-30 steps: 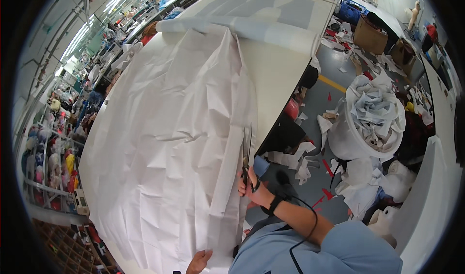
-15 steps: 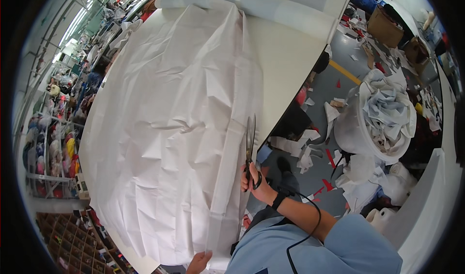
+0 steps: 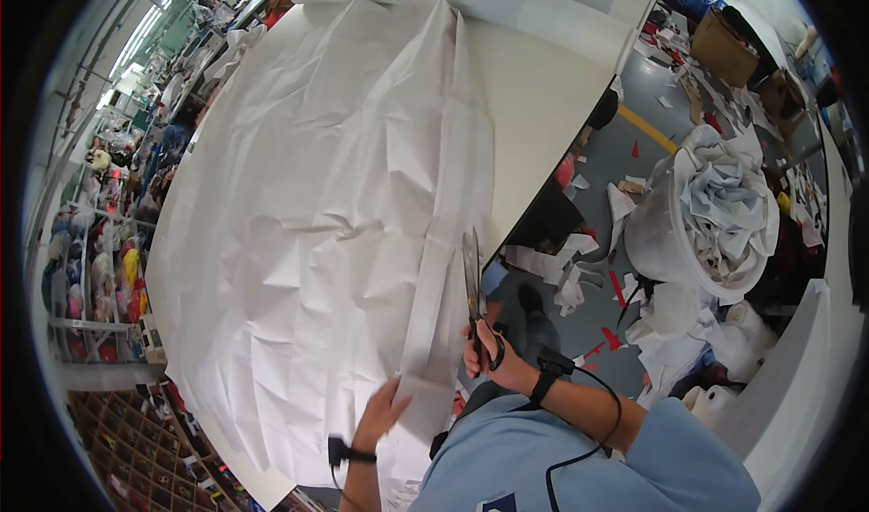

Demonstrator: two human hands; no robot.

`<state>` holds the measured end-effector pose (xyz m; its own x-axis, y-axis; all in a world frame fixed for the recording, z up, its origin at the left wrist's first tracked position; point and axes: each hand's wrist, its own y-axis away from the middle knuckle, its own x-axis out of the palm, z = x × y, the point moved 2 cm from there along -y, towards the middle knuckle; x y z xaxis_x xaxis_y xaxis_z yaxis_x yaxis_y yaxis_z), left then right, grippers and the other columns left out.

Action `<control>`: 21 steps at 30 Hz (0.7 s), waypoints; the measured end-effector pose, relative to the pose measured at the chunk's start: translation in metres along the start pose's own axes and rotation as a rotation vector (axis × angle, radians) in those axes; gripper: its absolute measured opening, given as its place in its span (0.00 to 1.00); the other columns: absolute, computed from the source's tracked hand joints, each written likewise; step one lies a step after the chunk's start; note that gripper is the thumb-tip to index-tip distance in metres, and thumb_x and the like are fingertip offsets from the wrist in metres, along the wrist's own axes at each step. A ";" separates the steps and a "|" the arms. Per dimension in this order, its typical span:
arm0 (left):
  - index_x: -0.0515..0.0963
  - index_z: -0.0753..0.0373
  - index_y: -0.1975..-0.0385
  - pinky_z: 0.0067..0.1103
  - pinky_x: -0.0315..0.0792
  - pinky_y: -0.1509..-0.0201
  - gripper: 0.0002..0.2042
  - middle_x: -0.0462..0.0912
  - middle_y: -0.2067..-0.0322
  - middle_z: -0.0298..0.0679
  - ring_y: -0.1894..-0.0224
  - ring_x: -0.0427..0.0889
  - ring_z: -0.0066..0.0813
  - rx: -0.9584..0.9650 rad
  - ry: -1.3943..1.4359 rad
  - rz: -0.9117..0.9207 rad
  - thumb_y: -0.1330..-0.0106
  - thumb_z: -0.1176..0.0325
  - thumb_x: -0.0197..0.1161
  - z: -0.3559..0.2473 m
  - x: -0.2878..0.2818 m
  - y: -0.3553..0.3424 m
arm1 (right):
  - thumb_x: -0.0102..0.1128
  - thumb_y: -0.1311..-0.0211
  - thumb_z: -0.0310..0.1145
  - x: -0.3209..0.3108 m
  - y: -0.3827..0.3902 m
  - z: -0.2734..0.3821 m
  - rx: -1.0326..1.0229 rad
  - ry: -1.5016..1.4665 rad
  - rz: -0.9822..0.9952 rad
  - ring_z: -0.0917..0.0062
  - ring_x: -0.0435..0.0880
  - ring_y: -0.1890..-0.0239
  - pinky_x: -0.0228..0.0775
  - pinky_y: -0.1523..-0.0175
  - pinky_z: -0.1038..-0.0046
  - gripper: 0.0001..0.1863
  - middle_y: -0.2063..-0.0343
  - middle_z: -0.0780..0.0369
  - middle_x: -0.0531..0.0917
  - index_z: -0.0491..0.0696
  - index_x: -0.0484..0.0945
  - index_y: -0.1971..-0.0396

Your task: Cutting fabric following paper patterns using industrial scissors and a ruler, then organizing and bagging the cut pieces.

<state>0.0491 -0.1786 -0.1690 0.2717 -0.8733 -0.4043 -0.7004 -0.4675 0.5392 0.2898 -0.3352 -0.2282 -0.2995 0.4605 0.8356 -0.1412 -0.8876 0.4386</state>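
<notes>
A large creased white sheet (image 3: 299, 240), perhaps fabric or paper, covers most of the table (image 3: 534, 105). Along its right side runs a folded strip (image 3: 425, 313). My right hand (image 3: 498, 363) grips a pair of long scissors (image 3: 472, 281) by the dark handles, with the blades slightly apart and pointing away from me near the table's right edge. My left hand (image 3: 382, 414) lies with its fingers apart on the sheet, beside the lower end of the strip. Whether it presses on the sheet, I cannot tell.
A pale roll of material (image 3: 453, 5) lies across the far end of the table. On the right, a white bin (image 3: 656, 240) overflows with scraps, and red and white offcuts (image 3: 613, 338) litter the floor. Shelves with colourful bundles (image 3: 109, 277) stand to the left.
My left hand has moved forward from the sheet's near edge onto the sheet beside the strip. My right hand and the scissors have shifted slightly nearer and to the right.
</notes>
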 end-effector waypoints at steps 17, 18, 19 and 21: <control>0.80 0.69 0.63 0.34 0.74 0.62 0.17 0.83 0.72 0.47 0.69 0.82 0.43 0.525 -0.101 -0.410 0.28 0.57 0.64 -0.121 0.003 -0.324 | 0.43 0.22 0.61 -0.006 0.015 -0.017 0.043 0.132 0.059 0.81 0.70 0.78 0.70 0.68 0.71 0.29 0.77 0.67 0.69 0.47 0.69 0.46; 0.80 0.69 0.63 0.34 0.74 0.62 0.17 0.83 0.72 0.47 0.69 0.82 0.43 0.521 -0.110 -0.413 0.28 0.57 0.64 -0.114 -0.001 -0.322 | 0.44 0.22 0.60 -0.003 0.013 -0.019 0.029 0.122 0.081 0.81 0.70 0.78 0.70 0.68 0.71 0.28 0.77 0.67 0.69 0.47 0.68 0.46; 0.79 0.68 0.66 0.27 0.67 0.66 0.16 0.75 0.75 0.36 0.71 0.72 0.29 0.470 -0.032 -0.347 0.25 0.59 0.61 -0.127 0.012 -0.321 | 0.44 0.22 0.60 -0.011 0.014 -0.014 -0.006 0.109 0.067 0.81 0.70 0.78 0.70 0.69 0.72 0.28 0.77 0.67 0.69 0.47 0.68 0.46; 0.77 0.68 0.68 0.21 0.61 0.70 0.16 0.68 0.78 0.25 0.73 0.63 0.14 0.414 0.035 -0.281 0.22 0.61 0.58 -0.141 0.022 -0.311 | 0.47 0.22 0.59 -0.013 0.016 -0.009 -0.045 0.076 0.036 0.80 0.71 0.79 0.70 0.70 0.73 0.27 0.78 0.67 0.70 0.47 0.68 0.47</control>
<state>0.3657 -0.0716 -0.2417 0.5042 -0.7290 -0.4631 -0.7983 -0.5980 0.0722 0.2831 -0.3554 -0.2351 -0.3754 0.4273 0.8225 -0.1704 -0.9041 0.3919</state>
